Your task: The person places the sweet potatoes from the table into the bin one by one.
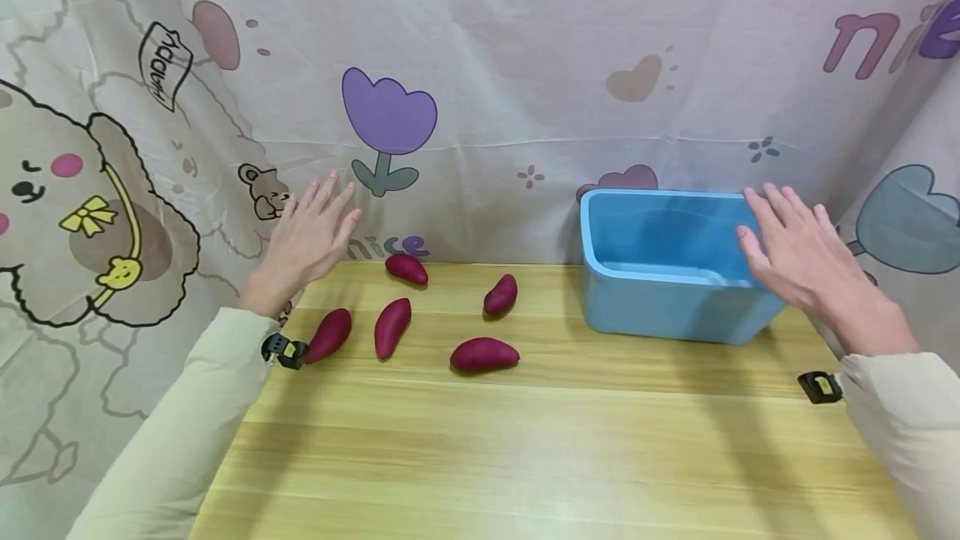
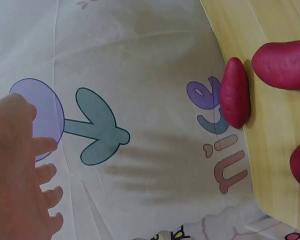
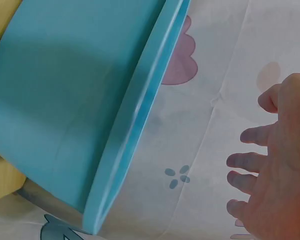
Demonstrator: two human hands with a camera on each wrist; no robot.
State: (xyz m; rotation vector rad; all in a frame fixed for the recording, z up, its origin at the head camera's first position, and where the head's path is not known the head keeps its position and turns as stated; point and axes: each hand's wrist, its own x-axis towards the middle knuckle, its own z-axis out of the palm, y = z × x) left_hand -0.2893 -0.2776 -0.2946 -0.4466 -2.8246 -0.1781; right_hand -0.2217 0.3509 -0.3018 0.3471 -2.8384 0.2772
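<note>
In the head view my left hand (image 1: 310, 232) is raised with straight fingers over the table's back left, holding nothing. Below it and to its right lie several dark red sweet potatoes (image 1: 484, 354), spread on the wood. The nearest ones are a sweet potato (image 1: 331, 334) by the left wrist and another (image 1: 407, 269) at the table's back edge. My right hand (image 1: 806, 261), fingers extended and grasping nothing, hovers at the right end of a blue plastic bin (image 1: 660, 307). It overlaps the bin's rim in this view. No contents show in the visible part of the bin.
A pale wooden table (image 1: 525, 457) runs up to a hanging cloth (image 1: 510, 65) with printed flowers, bears and letters, which also closes off the left and right sides. Each wrist wears a small black camera (image 1: 821, 387) on a strap.
</note>
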